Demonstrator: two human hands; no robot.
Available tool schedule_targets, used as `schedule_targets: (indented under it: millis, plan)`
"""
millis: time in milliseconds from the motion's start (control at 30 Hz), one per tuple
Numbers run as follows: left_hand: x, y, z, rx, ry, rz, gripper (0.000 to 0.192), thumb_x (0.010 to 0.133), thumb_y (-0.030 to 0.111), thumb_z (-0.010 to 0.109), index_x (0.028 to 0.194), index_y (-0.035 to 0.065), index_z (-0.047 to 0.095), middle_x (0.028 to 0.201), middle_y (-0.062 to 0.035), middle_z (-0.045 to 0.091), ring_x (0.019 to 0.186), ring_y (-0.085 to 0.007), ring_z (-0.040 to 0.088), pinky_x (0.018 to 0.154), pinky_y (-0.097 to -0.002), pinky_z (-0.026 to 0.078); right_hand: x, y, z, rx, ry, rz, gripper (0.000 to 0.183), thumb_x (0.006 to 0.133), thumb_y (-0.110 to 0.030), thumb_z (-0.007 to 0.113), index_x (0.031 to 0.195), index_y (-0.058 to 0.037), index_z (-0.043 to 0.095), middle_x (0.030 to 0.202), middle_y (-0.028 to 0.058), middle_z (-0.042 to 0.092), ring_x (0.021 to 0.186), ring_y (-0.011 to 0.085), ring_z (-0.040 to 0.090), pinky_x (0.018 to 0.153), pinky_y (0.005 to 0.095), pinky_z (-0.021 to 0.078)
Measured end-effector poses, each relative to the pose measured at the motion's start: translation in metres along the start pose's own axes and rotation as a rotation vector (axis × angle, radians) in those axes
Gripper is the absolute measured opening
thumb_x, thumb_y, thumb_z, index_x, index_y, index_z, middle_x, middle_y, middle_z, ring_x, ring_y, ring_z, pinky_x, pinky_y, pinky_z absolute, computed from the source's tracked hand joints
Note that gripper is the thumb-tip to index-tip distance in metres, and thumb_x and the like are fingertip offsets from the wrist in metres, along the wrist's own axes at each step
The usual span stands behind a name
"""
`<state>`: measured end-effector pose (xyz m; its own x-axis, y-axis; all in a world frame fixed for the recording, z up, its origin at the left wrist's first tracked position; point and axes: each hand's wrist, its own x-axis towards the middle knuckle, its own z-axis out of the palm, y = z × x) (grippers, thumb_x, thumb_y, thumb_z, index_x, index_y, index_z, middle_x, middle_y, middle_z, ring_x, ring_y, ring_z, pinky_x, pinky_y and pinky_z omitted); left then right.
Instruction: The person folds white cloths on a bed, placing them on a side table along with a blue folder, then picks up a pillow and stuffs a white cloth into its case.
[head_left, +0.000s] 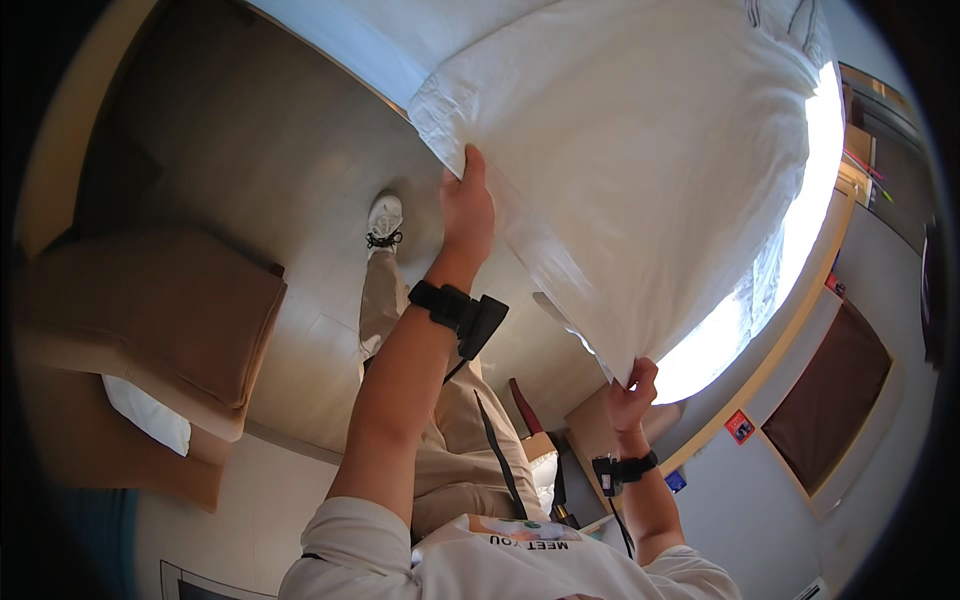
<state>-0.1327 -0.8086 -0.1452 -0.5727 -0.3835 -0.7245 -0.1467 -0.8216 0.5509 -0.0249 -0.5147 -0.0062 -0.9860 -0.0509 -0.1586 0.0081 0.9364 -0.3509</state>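
Observation:
A large white fabric cover (637, 165), its folds pulled taut, hangs between my two hands above the floor. My left hand (469, 202) grips its near edge at the picture's upper middle, thumb on top. Lower right, my right hand (632, 395) pinches a corner of the same cloth between thumb and fingers. Each wrist wears a black strap with a small device. Bright light glares along the cloth's right side. Behind the cloth, at the top, lies a white surface that looks like a bed (360, 45).
A brown upholstered armchair (172, 315) with a white item stands on the left. A wood-edged wall (795, 285) with a dark brown panel (832, 397) curves along the right. Near my legs are a wooden box-like piece (592, 424) and a dark red object (525, 405).

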Motion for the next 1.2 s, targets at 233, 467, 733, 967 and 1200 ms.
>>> schedule_targets:
  millis: [233,467,733,967,1200]
  plan:
    - [0.018,-0.039,-0.018,-0.201,-0.06,0.077,0.034,0.093,0.023,0.053,0.119,0.0016,0.051,0.113,-0.0022,0.056,0.101,-0.0105,0.049,0.091,-0.0269,0.037,0.001,0.065,0.036,-0.121,-0.166,-0.096,0.029,0.072,0.006,0.06,0.097,-0.0009,0.047,0.072,0.0058,0.052,0.058,0.0131,0.05,0.053,0.0238,0.0408]
    - [0.053,-0.014,-0.033,-0.43,-0.209,0.038,0.034,0.085,0.023,0.065,0.113,0.0068,0.055,0.109,-0.0002,0.057,0.099,-0.0108,0.05,0.092,-0.0275,0.036,0.003,0.087,0.056,-0.427,-0.047,-0.183,0.026,0.069,-0.002,0.065,0.087,-0.0033,0.046,0.083,0.012,0.048,0.078,0.03,0.049,0.069,0.0378,0.0412]
    - [0.057,-0.03,-0.033,-0.506,-0.192,-0.057,0.039,0.086,0.025,0.065,0.116,0.0041,0.051,0.111,-0.004,0.058,0.101,-0.0152,0.055,0.086,-0.031,0.045,-0.012,0.108,0.053,-0.379,-0.017,-0.059,0.025,0.073,-0.001,0.062,0.083,-0.0021,0.039,0.084,0.0125,0.04,0.078,0.0317,0.042,0.073,0.0405,0.0372]
    - [0.057,-0.02,-0.037,-0.266,-0.232,-0.119,0.063,0.079,0.037,0.071,0.12,-0.0069,0.049,0.115,-0.0099,0.057,0.104,-0.0176,0.054,0.09,-0.031,0.043,-0.031,0.131,0.065,0.122,0.253,0.543,0.024,0.087,-0.013,0.055,0.095,-0.0011,0.036,0.088,0.0089,0.041,0.082,0.0207,0.045,0.074,0.0315,0.0411]
    - [0.046,0.008,-0.047,0.006,-0.189,0.026,0.049,0.078,0.036,0.072,0.106,-0.0033,0.061,0.096,-0.0064,0.064,0.084,-0.0129,0.059,0.074,-0.0266,0.047,-0.026,0.01,-0.026,0.725,0.477,0.603,0.024,0.088,0.0,0.048,0.107,-0.0072,0.036,0.098,0.0118,0.052,0.08,0.0184,0.059,0.064,0.0268,0.0524]
